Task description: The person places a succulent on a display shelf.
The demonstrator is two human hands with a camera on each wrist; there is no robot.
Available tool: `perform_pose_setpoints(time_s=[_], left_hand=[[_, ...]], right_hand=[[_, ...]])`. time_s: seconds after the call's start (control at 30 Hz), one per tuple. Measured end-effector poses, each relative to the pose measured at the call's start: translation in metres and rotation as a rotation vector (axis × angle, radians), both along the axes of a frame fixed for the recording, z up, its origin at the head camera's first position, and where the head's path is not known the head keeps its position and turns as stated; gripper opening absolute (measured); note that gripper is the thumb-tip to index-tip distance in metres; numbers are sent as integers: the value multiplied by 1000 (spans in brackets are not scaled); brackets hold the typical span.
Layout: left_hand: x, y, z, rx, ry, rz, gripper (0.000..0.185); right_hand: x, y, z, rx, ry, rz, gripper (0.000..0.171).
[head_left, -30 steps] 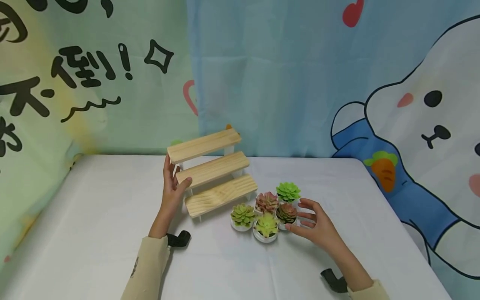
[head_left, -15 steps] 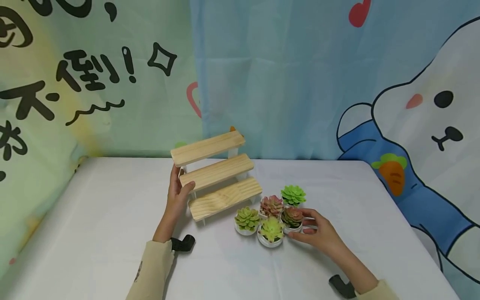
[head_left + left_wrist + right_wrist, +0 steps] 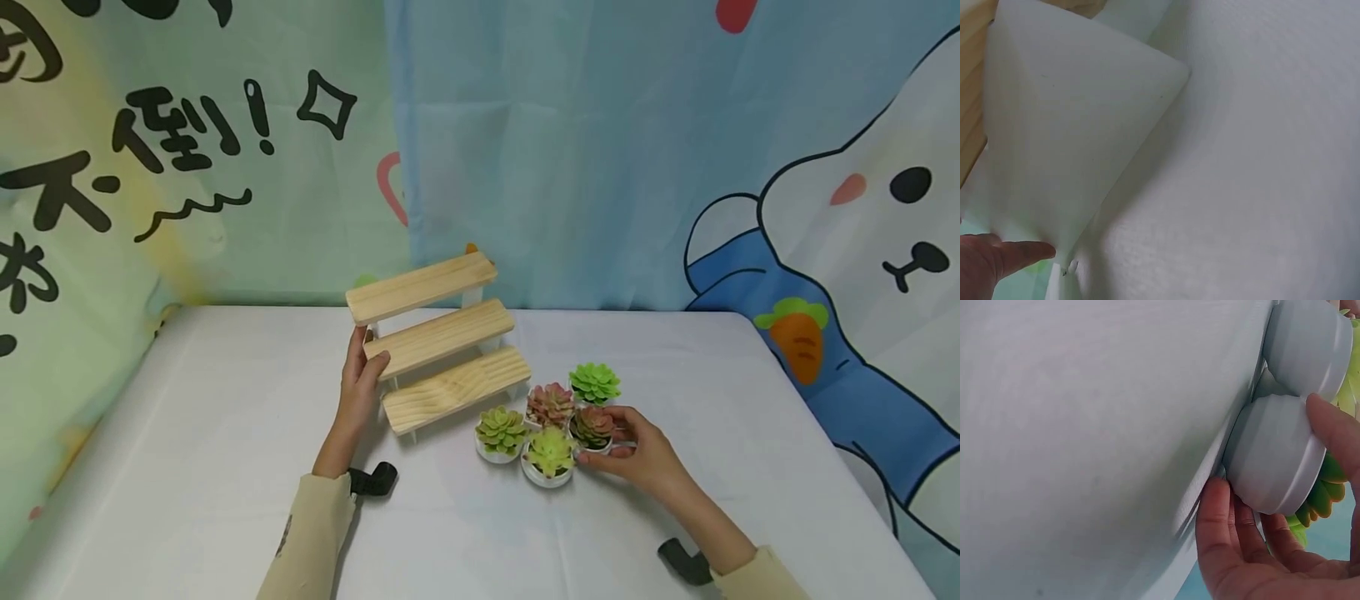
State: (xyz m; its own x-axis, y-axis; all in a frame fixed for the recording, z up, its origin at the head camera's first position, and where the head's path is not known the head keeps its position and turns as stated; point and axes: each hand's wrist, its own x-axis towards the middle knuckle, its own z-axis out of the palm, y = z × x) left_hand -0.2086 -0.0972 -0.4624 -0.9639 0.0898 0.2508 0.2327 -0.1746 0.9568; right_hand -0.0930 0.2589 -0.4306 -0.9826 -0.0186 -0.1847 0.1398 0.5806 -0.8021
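Right hand (image 3: 645, 457) fingers curled round the dark-red succulent pot (image 3: 592, 427), in the five-pot cluster mid-desk, nearer the front edge. Left hand (image 3: 360, 385) grips the wooden step shelf's (image 3: 442, 342) left end, toward the desk's back edge.

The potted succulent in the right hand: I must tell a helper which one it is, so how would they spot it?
On the white table, right of the three-step wooden shelf, five small succulents in white pots cluster. The right hand grips the dark reddish-brown succulent at the cluster's right edge; it is the darkest, directly nearer than the bright green succulent.
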Motion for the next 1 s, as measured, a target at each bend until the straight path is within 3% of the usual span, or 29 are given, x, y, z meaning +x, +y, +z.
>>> perform_pose_setpoints(time_s=[0.53, 1.0], left_hand=[[3, 1, 1, -1, -61, 14, 68], [5, 0, 3, 32, -66, -11, 69]], right_hand=[[9, 6, 3, -9, -23, -1, 75], [30, 12, 14, 2, -7, -78, 74]])
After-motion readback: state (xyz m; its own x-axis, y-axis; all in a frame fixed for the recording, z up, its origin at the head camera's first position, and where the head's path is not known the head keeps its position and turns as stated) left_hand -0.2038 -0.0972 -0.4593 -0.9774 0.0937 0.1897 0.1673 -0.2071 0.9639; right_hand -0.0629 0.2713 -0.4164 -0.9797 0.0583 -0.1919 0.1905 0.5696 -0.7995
